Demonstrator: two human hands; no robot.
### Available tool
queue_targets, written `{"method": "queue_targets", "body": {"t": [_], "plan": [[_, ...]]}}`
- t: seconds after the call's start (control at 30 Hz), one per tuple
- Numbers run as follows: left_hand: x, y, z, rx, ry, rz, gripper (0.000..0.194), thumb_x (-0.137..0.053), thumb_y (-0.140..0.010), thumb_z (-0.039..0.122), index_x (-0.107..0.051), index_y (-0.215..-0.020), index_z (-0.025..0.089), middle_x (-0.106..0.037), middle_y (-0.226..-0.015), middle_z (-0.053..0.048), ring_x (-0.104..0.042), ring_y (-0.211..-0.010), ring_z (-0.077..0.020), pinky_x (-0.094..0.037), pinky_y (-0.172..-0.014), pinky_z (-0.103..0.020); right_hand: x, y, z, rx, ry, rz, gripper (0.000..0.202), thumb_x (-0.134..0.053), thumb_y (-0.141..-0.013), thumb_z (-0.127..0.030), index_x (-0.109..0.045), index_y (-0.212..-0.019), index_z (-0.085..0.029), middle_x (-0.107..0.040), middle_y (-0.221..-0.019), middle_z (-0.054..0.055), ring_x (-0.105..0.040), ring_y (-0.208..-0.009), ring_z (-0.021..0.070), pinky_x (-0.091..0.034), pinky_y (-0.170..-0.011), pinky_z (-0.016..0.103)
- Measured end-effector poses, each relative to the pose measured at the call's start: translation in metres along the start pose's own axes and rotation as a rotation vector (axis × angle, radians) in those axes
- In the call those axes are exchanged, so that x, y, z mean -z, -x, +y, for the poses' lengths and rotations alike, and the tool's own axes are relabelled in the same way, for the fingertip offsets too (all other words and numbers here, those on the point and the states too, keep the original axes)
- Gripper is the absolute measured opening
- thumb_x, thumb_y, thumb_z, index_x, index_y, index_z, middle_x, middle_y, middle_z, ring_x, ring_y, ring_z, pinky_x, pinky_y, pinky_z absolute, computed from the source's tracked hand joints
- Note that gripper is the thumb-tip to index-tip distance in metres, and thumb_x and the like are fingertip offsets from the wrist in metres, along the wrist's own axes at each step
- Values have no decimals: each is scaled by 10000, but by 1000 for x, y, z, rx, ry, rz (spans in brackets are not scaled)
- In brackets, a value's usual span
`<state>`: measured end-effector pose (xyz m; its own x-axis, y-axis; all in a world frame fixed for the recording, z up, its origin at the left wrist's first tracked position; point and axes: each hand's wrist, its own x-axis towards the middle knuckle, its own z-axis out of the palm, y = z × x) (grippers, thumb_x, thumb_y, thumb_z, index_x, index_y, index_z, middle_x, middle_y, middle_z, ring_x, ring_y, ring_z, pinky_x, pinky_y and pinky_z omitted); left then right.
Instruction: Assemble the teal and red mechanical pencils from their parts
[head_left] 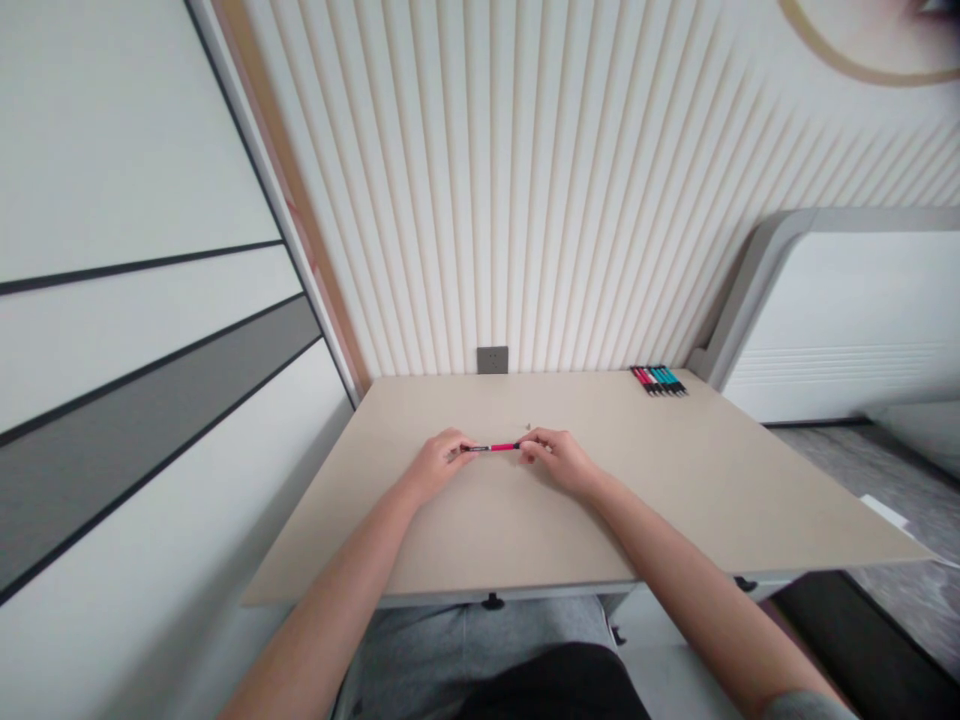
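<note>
A slim pink and black pen (504,447) is held level between my two hands, just over the middle of the desk. My left hand (441,462) pinches its black end. The opposite, dark end is in the fingertips of my right hand (553,455). Just beyond my right fingers lies a tiny object (528,427), too small to name. At the desk's back right corner, several pens (658,381) in pink, white and teal lie side by side in a row.
The beige desk (600,540) stands against a ribbed white wall (450,200) with a dark socket (493,360). A white cabinet (112,400) rises at the left. A padded headboard (847,310) is on the right. Black knobs (493,601) stick out under the front edge.
</note>
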<state>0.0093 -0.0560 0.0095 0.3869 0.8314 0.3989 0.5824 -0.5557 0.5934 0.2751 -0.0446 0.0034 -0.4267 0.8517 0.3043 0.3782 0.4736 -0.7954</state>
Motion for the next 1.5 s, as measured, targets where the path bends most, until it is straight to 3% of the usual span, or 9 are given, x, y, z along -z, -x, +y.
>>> {"method": "queue_targets", "body": {"t": [0.13,0.3,0.47,0.63,0.83,1.0,1.13,1.37,1.5], "plan": [[-1,-1,1,-6,-26,21,171,-574,-870,317,-673,-922,187,-644,-822,-34,-572,-752,-156,-457,-711,-268,-4,0,-1,-46,-17,-61,564,-289,-965,-495,-649,-669,-176,-637,-591,23,-569,-560,129,-444,-626,252],[-1,-3,1,11,-38,45,144,-573,-876,287,-665,-923,187,-653,-848,-32,-581,-765,-156,-462,-732,-272,-4,-1,-3,25,-48,-61,418,-515,-885,-439,-508,-1230,-203,-675,-812,14,-569,-641,130,-455,-638,255],[-1,-3,-3,-16,-33,73,151,-578,-875,296,-662,-924,180,-644,-822,-25,-581,-748,-148,-460,-719,-262,-2,-2,-2,5,23,13,272,-545,-856,-424,-633,-941,-182,-654,-747,8,-547,-649,130,-429,-634,244],[-1,-2,-3,-68,-44,67,163,-571,-883,307,-669,-925,183,-641,-815,-26,-575,-739,-145,-460,-715,-261,-4,-2,5,-133,14,-86,596,-289,-949,-517,-629,-620,-154,-600,-541,27,-525,-517,123,-411,-577,245],[1,-3,-4,-16,-60,110,127,-578,-873,269,-660,-915,181,-646,-819,-21,-586,-744,-147,-459,-712,-260,5,-5,0,60,79,104,356,-576,-835,-424,-630,-1106,-200,-683,-890,44,-584,-735,152,-441,-706,275],[1,-2,-4,-28,-56,111,148,-570,-881,289,-659,-927,180,-640,-808,-22,-584,-736,-146,-460,-708,-261,5,-5,1,56,102,117,258,-522,-875,-399,-677,-904,-196,-689,-781,30,-587,-700,153,-423,-672,267],[1,-2,-2,-61,-51,90,158,-560,-889,294,-660,-928,179,-643,-827,-32,-588,-756,-150,-466,-716,-264,2,-4,4,-76,153,43,504,-359,-948,-462,-644,-651,-171,-605,-536,7,-526,-511,122,-391,-578,250],[2,-3,-2,-47,-71,109,144,-560,-889,279,-658,-930,182,-649,-828,-25,-591,-757,-151,-472,-723,-270,5,-6,0,148,167,96,300,-565,-862,-417,-647,-1062,-209,-695,-943,62,-612,-830,182,-442,-740,285],[1,-3,-2,-78,-84,107,144,-564,-889,283,-662,-925,184,-648,-830,-31,-593,-778,-158,-474,-729,-276,4,-5,-2,155,246,91,283,-485,-914,-383,-687,-832,-203,-697,-781,44,-615,-742,170,-421,-765,292]]}}
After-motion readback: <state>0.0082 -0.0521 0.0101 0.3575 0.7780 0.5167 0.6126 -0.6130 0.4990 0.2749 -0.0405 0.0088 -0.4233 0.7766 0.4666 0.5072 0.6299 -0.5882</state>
